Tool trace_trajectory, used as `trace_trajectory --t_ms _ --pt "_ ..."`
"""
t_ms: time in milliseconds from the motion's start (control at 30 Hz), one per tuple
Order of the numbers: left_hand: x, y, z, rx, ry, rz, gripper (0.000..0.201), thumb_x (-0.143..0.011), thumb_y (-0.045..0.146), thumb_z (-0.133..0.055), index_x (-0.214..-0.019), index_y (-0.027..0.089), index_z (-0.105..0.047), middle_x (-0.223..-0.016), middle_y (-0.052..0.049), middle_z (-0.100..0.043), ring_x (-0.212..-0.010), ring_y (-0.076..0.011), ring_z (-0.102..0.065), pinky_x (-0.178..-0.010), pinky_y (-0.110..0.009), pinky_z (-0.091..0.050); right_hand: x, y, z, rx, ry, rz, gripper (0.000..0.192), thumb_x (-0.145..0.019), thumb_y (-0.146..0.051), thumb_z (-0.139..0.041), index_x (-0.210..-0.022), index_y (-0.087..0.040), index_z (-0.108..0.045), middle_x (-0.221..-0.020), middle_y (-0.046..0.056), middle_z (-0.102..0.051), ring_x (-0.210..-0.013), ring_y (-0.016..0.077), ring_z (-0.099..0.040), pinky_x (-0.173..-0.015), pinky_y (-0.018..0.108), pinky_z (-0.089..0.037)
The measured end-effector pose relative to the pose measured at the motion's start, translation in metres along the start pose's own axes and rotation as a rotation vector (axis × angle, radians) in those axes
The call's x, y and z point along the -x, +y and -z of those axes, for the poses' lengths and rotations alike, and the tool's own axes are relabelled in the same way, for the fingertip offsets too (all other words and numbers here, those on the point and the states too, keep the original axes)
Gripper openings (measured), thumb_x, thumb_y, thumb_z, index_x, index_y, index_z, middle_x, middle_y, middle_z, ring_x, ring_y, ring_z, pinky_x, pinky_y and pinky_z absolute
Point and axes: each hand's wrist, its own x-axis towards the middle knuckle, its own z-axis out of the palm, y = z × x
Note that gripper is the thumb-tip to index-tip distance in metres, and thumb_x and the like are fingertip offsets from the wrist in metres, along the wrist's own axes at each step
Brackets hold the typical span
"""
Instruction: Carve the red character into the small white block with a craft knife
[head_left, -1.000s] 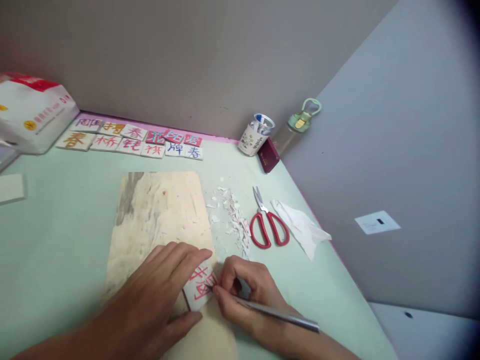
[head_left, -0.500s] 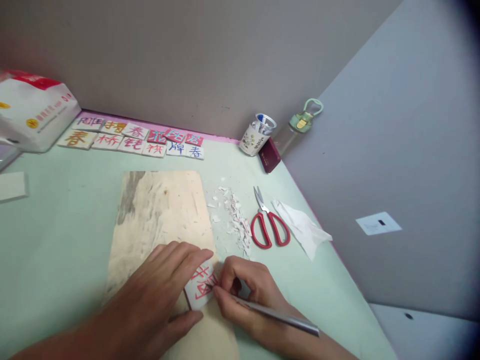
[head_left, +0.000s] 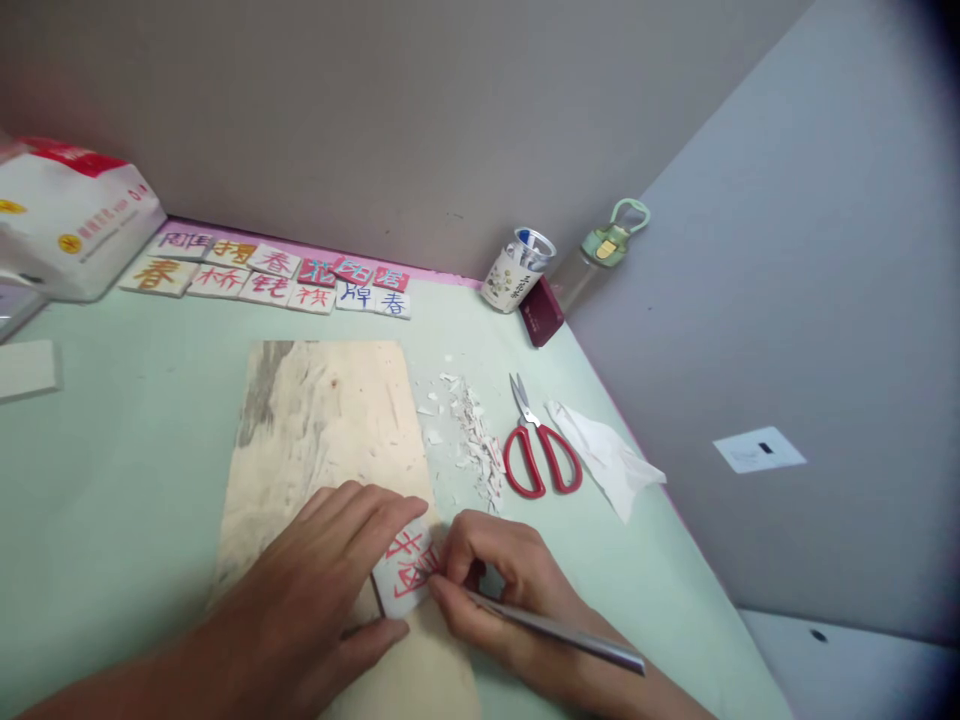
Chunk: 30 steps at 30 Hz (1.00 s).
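My left hand (head_left: 322,580) steadies a small white tile (head_left: 401,592) on a wooden board (head_left: 337,400), its fingers along the upper left side and its thumb at the lower edge. A red Chinese character is marked on the tile. Pinched in my right hand (head_left: 502,570) is a slim silver craft knife (head_left: 562,632), its handle slanting down to the right. Its tip end meets the tile's right part, mostly hidden by my fingers. White shavings (head_left: 476,430) lie to the right of the board.
Red-handled scissors (head_left: 536,450) and a white tissue (head_left: 607,455) lie on the right. Farther back stand a can of pens (head_left: 510,280), a dark red box (head_left: 541,315) and a bottle (head_left: 592,265). Several lettered tiles (head_left: 217,281) line the back left, beside a white package (head_left: 82,230).
The view has shifted very slightly. Both hands keep their hold, and the knife and the right fingers have moved only a little on the tile.
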Motion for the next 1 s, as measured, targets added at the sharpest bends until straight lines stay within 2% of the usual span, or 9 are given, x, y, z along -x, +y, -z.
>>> trace_trajectory --t_ms 133,300,367,500,733,1000 --pt "-0.002 0.0 0.001 -0.019 -0.029 -0.025 0.068 -0.083 0.015 -0.069 -0.144 0.033 -0.043 -0.125 0.001 -0.067 -0.113 -0.0251 -0.064 -0.101 -0.04 -0.046 0.0 0.0 0.0 -0.004 0.01 -0.007 0.022 -0.09 -0.018 -0.064 -0.074 -0.022 -0.049 -0.072 -0.005 -0.054 -0.064 0.0103 -0.047 -0.06 0.023 -0.036" --pt "-0.002 0.001 0.001 0.002 -0.012 -0.012 0.066 -0.083 0.015 -0.069 -0.142 0.033 -0.044 -0.124 0.0 -0.067 -0.111 -0.0258 -0.064 -0.101 -0.04 -0.047 -0.001 -0.002 -0.001 -0.014 0.021 -0.005 0.022 -0.09 -0.019 -0.063 -0.074 -0.022 -0.049 -0.071 -0.005 -0.054 -0.063 0.0102 -0.047 -0.058 0.023 -0.036" --pt "-0.002 0.002 0.002 -0.004 -0.048 -0.022 0.067 -0.085 0.016 -0.069 -0.144 0.034 -0.042 -0.127 0.0 -0.067 -0.113 -0.0256 -0.065 -0.101 -0.039 -0.048 -0.001 -0.002 -0.001 -0.001 0.017 0.003 0.021 -0.09 -0.018 -0.062 -0.074 -0.022 -0.049 -0.071 -0.004 -0.055 -0.063 0.0105 -0.047 -0.059 0.024 -0.036" --pt "-0.002 0.003 0.005 -0.022 -0.039 0.0 0.066 -0.084 0.014 -0.067 -0.142 0.033 -0.042 -0.126 0.0 -0.068 -0.113 -0.0268 -0.065 -0.101 -0.042 -0.049 0.0 -0.005 -0.001 0.051 -0.011 0.019 0.021 -0.093 -0.016 -0.06 -0.077 -0.023 -0.048 -0.076 -0.004 -0.056 -0.066 0.0115 -0.049 -0.062 0.025 -0.037" --pt "-0.003 0.003 0.004 0.016 -0.078 0.003 0.064 -0.088 0.014 -0.068 -0.143 0.033 -0.042 -0.125 0.001 -0.067 -0.112 -0.0257 -0.064 -0.099 -0.041 -0.052 -0.003 -0.016 -0.005 0.195 0.003 0.066 0.026 -0.092 -0.011 -0.051 -0.074 -0.024 -0.037 -0.07 -0.004 -0.049 -0.062 0.0121 -0.045 -0.061 0.026 -0.035" --pt "-0.004 0.007 0.003 0.053 -0.05 0.029 0.063 -0.084 0.011 -0.066 -0.141 0.031 -0.048 -0.124 0.0 -0.068 -0.113 -0.0268 -0.064 -0.1 -0.042 -0.054 -0.003 -0.019 -0.003 0.183 -0.05 -0.006 0.025 -0.093 -0.01 -0.054 -0.076 -0.023 -0.041 -0.072 -0.005 -0.05 -0.063 0.0107 -0.044 -0.062 0.025 -0.035"
